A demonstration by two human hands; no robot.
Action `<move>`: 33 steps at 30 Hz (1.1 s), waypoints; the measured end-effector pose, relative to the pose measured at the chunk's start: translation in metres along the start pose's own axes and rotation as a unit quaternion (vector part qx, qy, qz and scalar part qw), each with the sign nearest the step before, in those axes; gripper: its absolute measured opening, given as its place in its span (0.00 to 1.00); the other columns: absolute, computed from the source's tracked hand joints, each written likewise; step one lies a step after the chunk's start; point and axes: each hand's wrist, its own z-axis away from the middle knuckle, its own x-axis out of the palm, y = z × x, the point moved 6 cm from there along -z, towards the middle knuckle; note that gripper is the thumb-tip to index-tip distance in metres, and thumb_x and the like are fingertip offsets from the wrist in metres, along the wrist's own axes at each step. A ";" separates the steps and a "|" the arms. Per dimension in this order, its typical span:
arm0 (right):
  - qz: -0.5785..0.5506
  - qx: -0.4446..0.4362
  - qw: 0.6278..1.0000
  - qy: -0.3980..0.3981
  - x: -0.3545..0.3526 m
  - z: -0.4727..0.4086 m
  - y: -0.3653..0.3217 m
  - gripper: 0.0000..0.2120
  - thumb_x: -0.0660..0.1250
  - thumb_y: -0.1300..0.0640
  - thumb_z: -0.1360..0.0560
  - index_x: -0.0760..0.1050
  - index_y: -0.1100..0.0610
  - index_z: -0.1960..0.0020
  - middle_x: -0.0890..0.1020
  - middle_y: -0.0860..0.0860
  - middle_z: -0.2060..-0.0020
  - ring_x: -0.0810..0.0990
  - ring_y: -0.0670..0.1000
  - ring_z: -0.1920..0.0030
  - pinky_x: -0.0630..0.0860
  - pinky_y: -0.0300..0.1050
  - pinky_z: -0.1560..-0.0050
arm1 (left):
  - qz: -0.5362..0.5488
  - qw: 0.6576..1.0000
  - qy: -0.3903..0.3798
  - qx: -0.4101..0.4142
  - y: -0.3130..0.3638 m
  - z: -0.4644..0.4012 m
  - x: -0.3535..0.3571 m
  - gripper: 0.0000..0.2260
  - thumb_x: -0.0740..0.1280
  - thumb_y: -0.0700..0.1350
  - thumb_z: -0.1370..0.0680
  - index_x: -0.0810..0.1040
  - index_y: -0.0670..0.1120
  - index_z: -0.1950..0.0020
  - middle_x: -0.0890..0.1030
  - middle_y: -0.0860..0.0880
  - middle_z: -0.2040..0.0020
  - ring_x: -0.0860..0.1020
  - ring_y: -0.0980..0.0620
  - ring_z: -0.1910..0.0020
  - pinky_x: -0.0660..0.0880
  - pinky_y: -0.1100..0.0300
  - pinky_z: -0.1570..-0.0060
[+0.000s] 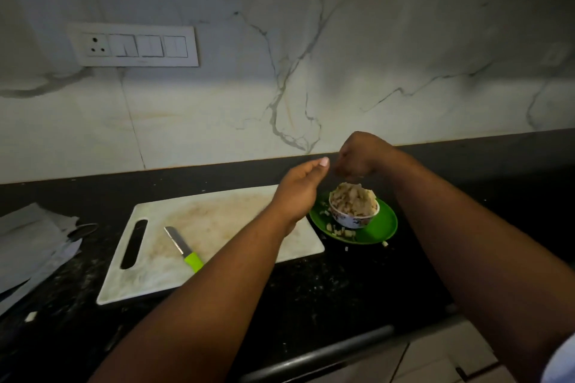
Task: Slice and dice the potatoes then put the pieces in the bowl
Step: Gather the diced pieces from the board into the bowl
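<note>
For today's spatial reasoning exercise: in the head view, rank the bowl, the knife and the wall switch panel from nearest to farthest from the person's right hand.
1. Bowl, just below the right hand.
2. Knife, left, on the cutting board.
3. Switch panel, far left, up the wall.

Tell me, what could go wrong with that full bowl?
The bowl is heaped above its rim, so more potato pieces dropped by the right hand may tumble off; some already lie on the green plate and the counter. The left hand hovers close and could bump the bowl. The knife lies loose on the cutting board near the left forearm.
</note>
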 end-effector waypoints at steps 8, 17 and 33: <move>-0.040 0.003 0.999 -0.016 0.016 0.004 0.022 0.10 0.72 0.52 0.31 0.85 0.57 0.56 0.84 0.54 0.63 0.82 0.52 0.62 0.80 0.46 0.59 | 0.029 0.998 0.006 -0.048 -0.015 -0.012 0.034 0.28 0.56 0.66 0.16 0.78 0.48 0.27 0.79 0.50 0.31 0.74 0.51 0.29 0.68 0.55 0.30; -0.224 -0.024 0.970 0.089 -0.016 0.018 0.007 0.03 0.72 0.61 0.31 0.84 0.57 0.61 0.85 0.52 0.68 0.84 0.52 0.64 0.82 0.47 0.59 | 0.028 0.997 0.077 -0.012 -0.014 0.017 -0.057 0.27 0.51 0.66 0.16 0.81 0.51 0.34 0.83 0.50 0.35 0.79 0.53 0.33 0.70 0.52 0.30; -0.168 -0.201 0.962 -0.074 0.141 0.030 -0.149 0.13 0.65 0.65 0.28 0.85 0.52 0.54 0.83 0.43 0.58 0.80 0.43 0.53 0.76 0.39 0.48 | 0.032 0.979 0.202 0.025 -0.046 0.052 -0.177 0.29 0.55 0.69 0.20 0.83 0.49 0.38 0.86 0.49 0.43 0.83 0.58 0.41 0.74 0.55 0.38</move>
